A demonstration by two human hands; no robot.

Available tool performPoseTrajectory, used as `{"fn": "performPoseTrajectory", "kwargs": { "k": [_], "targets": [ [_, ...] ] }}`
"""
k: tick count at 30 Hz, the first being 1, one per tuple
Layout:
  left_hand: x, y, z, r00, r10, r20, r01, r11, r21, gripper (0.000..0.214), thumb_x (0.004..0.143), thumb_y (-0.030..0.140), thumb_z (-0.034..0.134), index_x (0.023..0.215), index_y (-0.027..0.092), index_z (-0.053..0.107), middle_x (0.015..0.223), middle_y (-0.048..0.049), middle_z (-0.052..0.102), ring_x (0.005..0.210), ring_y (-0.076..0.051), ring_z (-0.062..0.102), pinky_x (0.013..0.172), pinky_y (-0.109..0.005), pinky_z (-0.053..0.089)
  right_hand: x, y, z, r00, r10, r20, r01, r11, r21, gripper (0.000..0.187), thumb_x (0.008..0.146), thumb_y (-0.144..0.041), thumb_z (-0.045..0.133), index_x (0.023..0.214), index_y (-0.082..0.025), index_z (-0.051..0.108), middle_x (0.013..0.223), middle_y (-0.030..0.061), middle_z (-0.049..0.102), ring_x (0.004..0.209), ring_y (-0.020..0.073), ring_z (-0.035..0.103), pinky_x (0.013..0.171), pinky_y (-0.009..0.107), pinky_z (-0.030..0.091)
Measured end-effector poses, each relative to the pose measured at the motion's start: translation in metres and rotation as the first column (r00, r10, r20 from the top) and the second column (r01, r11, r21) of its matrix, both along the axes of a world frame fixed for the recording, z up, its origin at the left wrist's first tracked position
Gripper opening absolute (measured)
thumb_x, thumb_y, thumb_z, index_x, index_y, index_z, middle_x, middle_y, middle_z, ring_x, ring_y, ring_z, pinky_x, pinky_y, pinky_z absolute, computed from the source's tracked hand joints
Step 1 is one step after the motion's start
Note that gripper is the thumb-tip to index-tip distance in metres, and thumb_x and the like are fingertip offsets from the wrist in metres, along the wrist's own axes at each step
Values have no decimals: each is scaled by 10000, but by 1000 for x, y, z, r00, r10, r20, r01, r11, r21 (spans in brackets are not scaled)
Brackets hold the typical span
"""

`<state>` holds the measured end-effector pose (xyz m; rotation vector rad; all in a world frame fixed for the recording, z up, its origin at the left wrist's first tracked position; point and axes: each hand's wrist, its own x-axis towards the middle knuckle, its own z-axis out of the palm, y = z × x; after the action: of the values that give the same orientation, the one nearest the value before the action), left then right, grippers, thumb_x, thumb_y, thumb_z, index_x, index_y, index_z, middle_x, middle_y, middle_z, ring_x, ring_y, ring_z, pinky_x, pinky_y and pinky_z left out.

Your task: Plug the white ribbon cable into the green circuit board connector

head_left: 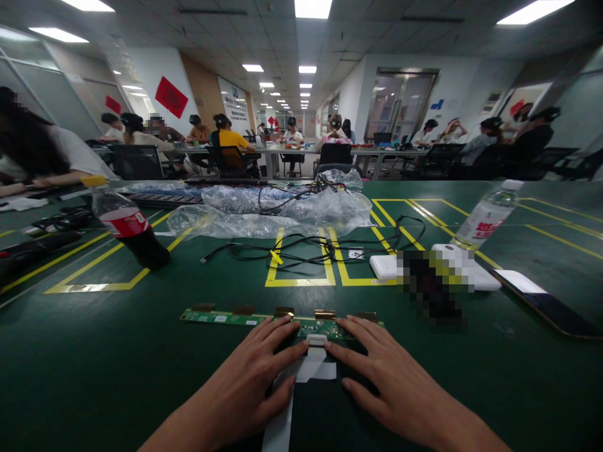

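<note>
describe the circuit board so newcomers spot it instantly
On the dark green table, find the left hand and right hand. Both touch the circuit board, a long, narrow green strip. Unlike the white strip on its near side, it has brownish tabs along its far edge.

Plenty of room left of the circuit board [313, 328] tbh, but cables [301, 237] and plastic wrap [301, 215] block further behind it.

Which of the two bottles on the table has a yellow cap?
The left bottle, with dark drink inside; the right bottle, which looks clear, has a white cap.
</note>
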<state>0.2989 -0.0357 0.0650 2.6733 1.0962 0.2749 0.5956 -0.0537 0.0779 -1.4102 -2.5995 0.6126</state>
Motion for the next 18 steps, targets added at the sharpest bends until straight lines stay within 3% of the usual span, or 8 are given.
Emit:
{"fn": "performPoseTrajectory", "kwargs": {
  "k": [18],
  "targets": [
    [2,-1,0,1000,1,-6,-1,1000,-2,580,943,267,582,1499,361,446,1587,-61,410,1465,-342,355,1137,-645,360,-3,0,2,1000,-18,-4,18,1000,1,549,973,-404,588,1500,-432,439,1657,26,290,1497,362,258,1185,637,217]
  ]
}}
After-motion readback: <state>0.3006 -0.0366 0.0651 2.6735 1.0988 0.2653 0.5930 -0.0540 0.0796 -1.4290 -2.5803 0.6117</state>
